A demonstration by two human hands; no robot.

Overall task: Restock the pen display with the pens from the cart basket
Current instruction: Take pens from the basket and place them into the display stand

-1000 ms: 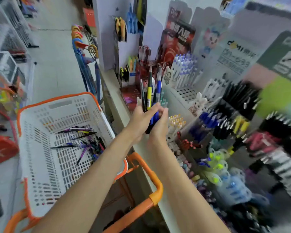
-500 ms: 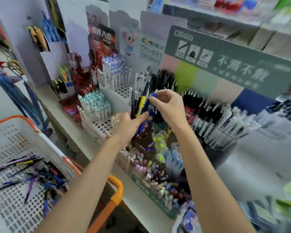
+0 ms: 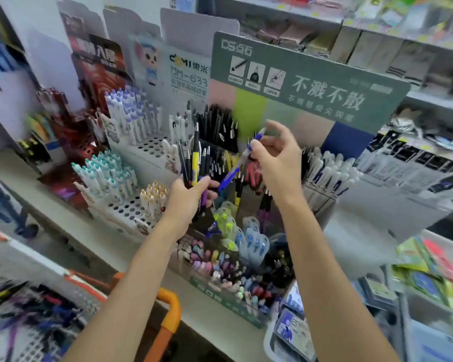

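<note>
My left hand (image 3: pixel 187 198) grips a bunch of pens (image 3: pixel 195 163) upright, black ones and one yellow, in front of the pen display (image 3: pixel 309 82) with its green header card. My right hand (image 3: pixel 275 155) pinches the top of a single blue pen (image 3: pixel 233 171), held slanted with its tip down over the display's black and yellow pens. The white cart basket (image 3: pixel 24 325) lies at the bottom left, blurred, with several loose pens inside.
White perforated racks (image 3: pixel 131 205) of capped pens stand left of my hands. A clear tray of pastel pens (image 3: pixel 220 270) sits on the shelf edge below. The orange cart handle (image 3: pixel 169 317) is under my left forearm. Packaged goods (image 3: pixel 429 267) fill the right.
The view swung right from the basket to the display. My right hand drew the blue pen out of the bunch and lifted it to the right, away from my left hand.
</note>
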